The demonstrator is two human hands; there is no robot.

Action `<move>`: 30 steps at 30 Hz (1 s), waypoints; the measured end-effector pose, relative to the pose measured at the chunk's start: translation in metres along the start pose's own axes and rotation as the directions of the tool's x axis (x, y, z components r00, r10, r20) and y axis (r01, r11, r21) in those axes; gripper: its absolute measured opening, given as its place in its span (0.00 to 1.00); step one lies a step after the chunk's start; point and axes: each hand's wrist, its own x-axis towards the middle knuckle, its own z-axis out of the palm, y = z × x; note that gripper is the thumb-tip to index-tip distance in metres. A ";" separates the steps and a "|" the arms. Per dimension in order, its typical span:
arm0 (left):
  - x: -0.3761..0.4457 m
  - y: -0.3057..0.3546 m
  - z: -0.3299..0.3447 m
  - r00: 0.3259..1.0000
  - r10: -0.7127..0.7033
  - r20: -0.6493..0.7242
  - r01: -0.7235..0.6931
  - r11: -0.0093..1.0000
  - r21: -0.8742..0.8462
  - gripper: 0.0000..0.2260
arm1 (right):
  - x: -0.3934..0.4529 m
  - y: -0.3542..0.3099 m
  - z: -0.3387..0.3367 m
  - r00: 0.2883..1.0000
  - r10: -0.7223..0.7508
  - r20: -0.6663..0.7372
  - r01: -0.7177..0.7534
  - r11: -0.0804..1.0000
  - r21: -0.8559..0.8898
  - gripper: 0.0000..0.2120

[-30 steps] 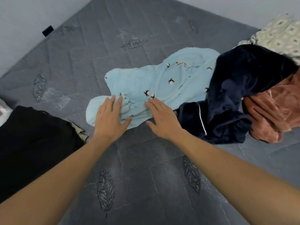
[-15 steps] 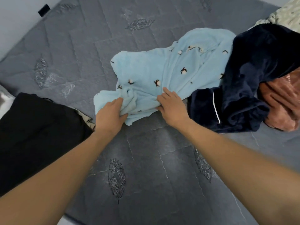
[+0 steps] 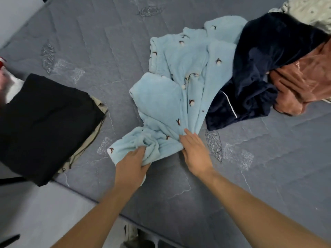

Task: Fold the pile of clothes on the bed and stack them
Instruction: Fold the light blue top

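Note:
A light blue fleece garment (image 3: 180,83) with small dark motifs lies bunched in the middle of the grey bed (image 3: 107,56). My left hand (image 3: 133,166) grips its near hem, fingers curled into the cloth. My right hand (image 3: 194,152) holds the same hem a little to the right, fingertips tucked under the folds. A dark navy garment (image 3: 259,68) with white piping lies partly over the blue one's right side. A rust-brown garment (image 3: 304,81) sits further right. A folded black garment (image 3: 44,122) rests on a beige piece at the left.
A patterned cream cloth (image 3: 311,11) lies at the far right corner. The bed's near edge runs diagonally at the lower left, with pale floor (image 3: 35,212) beyond it. Bare quilted mattress lies between my arms.
Both hands went from lying flat on the blue garment to gripping its hem, and they have pulled it toward the near edge, stretching it out from under the navy garment.

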 end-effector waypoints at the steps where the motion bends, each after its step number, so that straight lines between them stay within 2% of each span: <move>1: -0.015 -0.001 0.005 1.000 0.001 0.018 -0.001 1.000 -0.012 0.17 | -0.018 -0.004 0.004 1.000 0.015 -0.008 -0.015 1.000 0.007 0.20; 6: -0.083 -0.013 0.015 0.996 0.014 0.090 -0.017 0.999 0.034 0.16 | -0.101 -0.028 0.026 0.996 0.086 0.010 -0.087 0.996 0.030 0.19; 9: -0.112 -0.020 0.016 0.996 0.051 0.073 -0.057 0.995 0.084 0.20 | -0.144 -0.047 0.040 0.989 0.140 0.044 -0.141 0.989 0.041 0.19; 12: -0.122 -0.026 0.015 0.995 0.092 0.034 -0.092 0.996 -0.003 0.29 | -0.157 -0.060 0.046 0.985 0.166 0.050 -0.169 0.984 0.059 0.21; 14: -0.123 -0.027 0.017 0.998 0.066 -0.005 -0.067 0.995 -0.071 0.35 | -0.153 -0.064 0.045 0.982 0.178 0.054 -0.182 0.981 0.067 0.21; 16: -0.120 -0.026 0.020 0.998 0.036 -0.052 -0.041 0.994 -0.104 0.37 | -0.144 -0.068 0.041 0.984 0.174 0.033 -0.175 0.984 0.040 0.19; 19: -0.112 -0.023 0.023 0.996 0.036 -0.079 -0.042 0.996 -0.074 0.33 | -0.127 -0.073 0.031 0.990 0.139 -0.033 -0.138 0.990 0.030 0.17; 22: -0.108 -0.025 0.019 0.998 0.031 -0.047 -0.035 0.996 -0.087 0.24 | -0.102 -0.079 0.022 0.990 0.110 -0.085 -0.102 0.990 0.096 0.16; 24: -0.104 -0.029 0.009 0.997 -0.045 -0.067 0.028 0.972 -0.235 0.16 | -0.079 -0.082 0.013 0.986 0.122 -0.112 -0.110 0.988 0.111 0.17; 26: -0.093 -0.037 -0.011 0.977 -0.169 -0.127 0.100 0.899 -0.427 0.09 | -0.050 -0.085 0.003 0.984 0.121 -0.130 -0.107 0.989 0.105 0.24; 28: -0.075 -0.049 -0.036 0.920 -0.316 -0.233 0.143 0.821 -0.553 0.05 | -0.016 -0.087 -0.007 0.989 0.114 -0.099 -0.106 0.991 0.084 0.33; 30: -0.054 -0.066 -0.062 0.829 -0.463 -0.313 0.192 0.762 -0.619 0.07 | 0.016 -0.087 -0.015 0.992 0.124 -0.038 -0.122 0.991 0.059 0.42</move>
